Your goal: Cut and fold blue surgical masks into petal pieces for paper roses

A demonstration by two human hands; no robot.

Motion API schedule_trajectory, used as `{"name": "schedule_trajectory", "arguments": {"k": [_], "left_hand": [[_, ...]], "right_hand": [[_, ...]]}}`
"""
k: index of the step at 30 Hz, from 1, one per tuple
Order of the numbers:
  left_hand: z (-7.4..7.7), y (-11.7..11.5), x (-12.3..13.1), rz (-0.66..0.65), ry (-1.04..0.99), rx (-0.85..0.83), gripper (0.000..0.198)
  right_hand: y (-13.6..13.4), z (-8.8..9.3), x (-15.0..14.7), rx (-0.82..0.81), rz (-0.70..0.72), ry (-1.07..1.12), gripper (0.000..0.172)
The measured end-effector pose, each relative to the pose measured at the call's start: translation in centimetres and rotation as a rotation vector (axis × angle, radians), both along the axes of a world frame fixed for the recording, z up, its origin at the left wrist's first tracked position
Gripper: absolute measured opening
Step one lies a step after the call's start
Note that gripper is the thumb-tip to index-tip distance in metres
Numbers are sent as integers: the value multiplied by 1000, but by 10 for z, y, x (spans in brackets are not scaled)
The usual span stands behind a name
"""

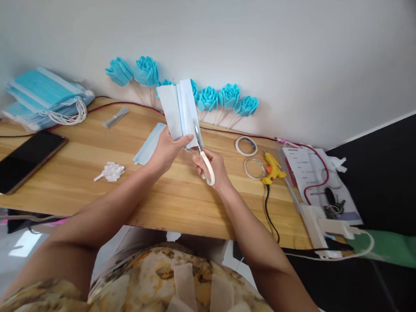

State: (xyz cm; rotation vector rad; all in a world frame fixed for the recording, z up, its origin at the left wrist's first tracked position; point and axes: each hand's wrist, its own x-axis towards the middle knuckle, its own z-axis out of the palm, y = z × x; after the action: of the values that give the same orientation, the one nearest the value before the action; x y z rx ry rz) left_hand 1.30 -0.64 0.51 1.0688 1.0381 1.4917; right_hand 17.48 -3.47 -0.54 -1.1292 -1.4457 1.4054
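My left hand (169, 148) grips an unfolded face mask (177, 108), its pale layers spread apart and raised above the table. In my right hand (212, 168) is a pair of scissors (207, 166) with cream handles. The blades point up and away from me and lie along the right side of the mask, near its lower end. Whether they cut into it at this moment I cannot tell. Beside my left wrist a flat light-blue strip (150, 144), which looks like mask fabric, rests on the table.
Several blue fabric flowers (208, 99) on sticks lean against the wall. A stack of masks (44, 94), a phone (22, 159) and white scraps (111, 171) lie left. Tape rolls (246, 146), a yellow glue gun (272, 170) with its cord and a power strip (315, 227) are right.
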Motion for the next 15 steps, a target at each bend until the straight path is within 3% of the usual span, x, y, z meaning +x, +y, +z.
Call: {"name": "schedule_trajectory", "arguments": {"k": [9, 15], "left_hand": [[5, -1, -3, -34, -61, 9, 45], [5, 4, -12, -15, -94, 21, 49]], "right_hand": [[-2, 7, -3, -44, 9, 9, 43], [-1, 13, -6, -83, 50, -6, 58]]}}
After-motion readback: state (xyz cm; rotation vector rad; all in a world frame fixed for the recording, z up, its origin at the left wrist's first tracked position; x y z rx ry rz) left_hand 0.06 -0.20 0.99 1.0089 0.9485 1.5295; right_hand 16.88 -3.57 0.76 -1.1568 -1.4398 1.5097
